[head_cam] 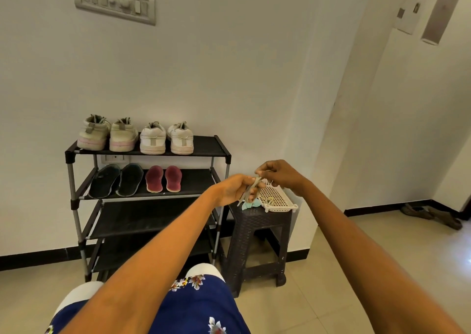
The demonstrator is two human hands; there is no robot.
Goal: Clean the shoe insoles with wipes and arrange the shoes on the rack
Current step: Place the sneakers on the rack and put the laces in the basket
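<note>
A black shoe rack [209,146] stands against the wall. Its top shelf carries two pairs of white sneakers [165,138], heels toward me. The second shelf has a dark pair of insoles [116,180] and a maroon pair [163,178] lying flat. My left hand [235,188] holds a grey used wipe [251,189] that hangs down from its fingers. My right hand [276,174] pinches the top end of the same wipe. Both hands hover over a white perforated tray [274,198] on a dark stool [257,234].
The stool stands right of the rack, with a pale teal thing [248,205] beside the tray. The rack's lower shelves [147,219] are bare. Brown shoes [433,215] lie on the floor at far right. My knees and a blue floral garment [201,305] fill the foreground.
</note>
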